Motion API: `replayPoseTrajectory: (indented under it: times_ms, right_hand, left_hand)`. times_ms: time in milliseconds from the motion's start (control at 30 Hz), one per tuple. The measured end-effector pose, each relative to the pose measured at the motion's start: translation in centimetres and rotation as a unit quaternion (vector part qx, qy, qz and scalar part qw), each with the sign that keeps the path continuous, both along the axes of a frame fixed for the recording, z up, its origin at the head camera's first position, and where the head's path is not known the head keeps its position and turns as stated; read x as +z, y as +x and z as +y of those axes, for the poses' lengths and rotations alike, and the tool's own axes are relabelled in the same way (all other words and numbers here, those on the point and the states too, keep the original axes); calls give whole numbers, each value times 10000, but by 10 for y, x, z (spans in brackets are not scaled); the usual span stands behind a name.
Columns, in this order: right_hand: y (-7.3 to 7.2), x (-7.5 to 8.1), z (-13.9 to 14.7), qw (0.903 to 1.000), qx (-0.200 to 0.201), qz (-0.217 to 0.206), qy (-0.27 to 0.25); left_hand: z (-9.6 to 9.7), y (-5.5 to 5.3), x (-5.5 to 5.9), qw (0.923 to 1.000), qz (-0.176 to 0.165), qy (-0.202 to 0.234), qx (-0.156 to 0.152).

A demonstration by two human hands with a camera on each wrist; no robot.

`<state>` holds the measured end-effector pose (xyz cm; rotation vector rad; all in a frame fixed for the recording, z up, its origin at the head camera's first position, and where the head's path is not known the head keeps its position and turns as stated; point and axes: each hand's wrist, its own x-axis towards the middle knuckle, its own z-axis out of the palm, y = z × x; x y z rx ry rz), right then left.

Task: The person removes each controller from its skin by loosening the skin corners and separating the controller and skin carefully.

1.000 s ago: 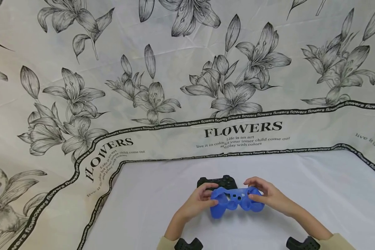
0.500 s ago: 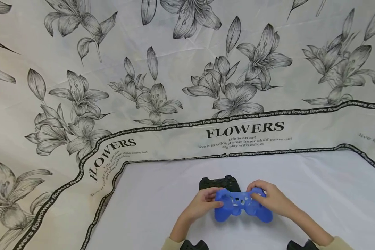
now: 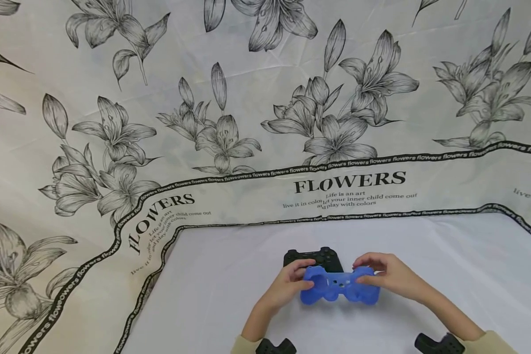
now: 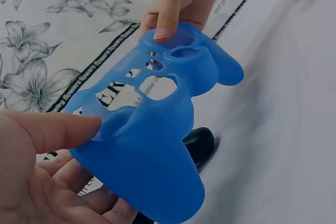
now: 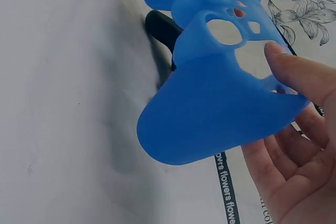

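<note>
Both hands hold a blue silicone game controller cover [image 3: 339, 290] above the white cloth. At its left end my left hand [image 3: 287, 284] pinches the edge, thumb on the near face and fingers behind. My right hand [image 3: 391, 276] grips the opposite end the same way. Cut-out holes show through the cover [image 4: 152, 145] in the left wrist view, and no controller is inside it. A black game controller [image 3: 318, 258] lies on the cloth just behind the cover, its lower part hidden. One dark grip of that controller [image 5: 163, 29] peeks out beneath the cover in the right wrist view.
White cloth [image 3: 230, 275] covers the work surface. Its printed border [image 3: 349, 189] with "FLOWERS" lettering runs along the back and left, and flower-patterned fabric [image 3: 230, 98] rises behind. Black devices [image 3: 276, 346] are strapped at both wrists.
The blue cover has shifted a little rightward with both hands and tilted, first turning more face-on, then tipping back slightly. The black controller stays on the cloth.
</note>
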<state>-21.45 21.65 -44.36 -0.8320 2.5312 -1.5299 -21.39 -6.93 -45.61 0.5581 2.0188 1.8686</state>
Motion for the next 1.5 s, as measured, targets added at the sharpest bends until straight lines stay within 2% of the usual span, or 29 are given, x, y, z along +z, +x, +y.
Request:
replayPoseTrajectory:
  times_ms: [133, 300, 433, 533, 667, 800, 867, 933, 1100, 1200, 1300, 1500]
  right_hand:
    - [-2, 4, 5, 9983, -27, -569, 92]
    - [-3, 8, 7, 9895, -663, -1252, 276]
    - [-4, 9, 6, 9837, -928, -1518, 244]
    - [-5, 7, 7, 9836, -708, -1657, -65]
    - [-6, 0, 11, 9795, 138, -1809, -874]
    - [-7, -11, 13, 9667, 773, -1928, -1498]
    - [-7, -16, 13, 9642, 875, -1934, -1590]
    - [-8, -20, 13, 9658, 865, -1908, -1529]
    - [-9, -24, 13, 9745, 581, -1953, -936]
    - [-9, -24, 12, 9784, 54, -2029, -404]
    - [-7, -24, 13, 9780, -417, -2042, -48]
    - [-2, -21, 18, 9784, -635, -1964, -145]
  left_hand:
    - [-2, -1, -1, 9998, -160, 69, -6]
    - [0, -3, -2, 9997, -183, 23, -137]
    - [2, -4, -1, 9996, -224, -151, -12]
    - [4, -3, 1, 9982, -341, -430, 255]
    - [5, -1, 4, 9965, -432, -551, 464]
    - [5, -1, 3, 9969, -518, -301, 500]
    - [5, -3, 3, 9970, -577, -126, 497]
    - [4, -4, 2, 9971, -597, -3, 464]
    - [1, -6, -3, 9969, -634, -19, 458]
    - [2, -6, -6, 9958, -787, 77, 450]
    - [4, -7, -8, 9955, -865, 172, 357]
    - [8, -6, -9, 9954, -951, 42, 92]
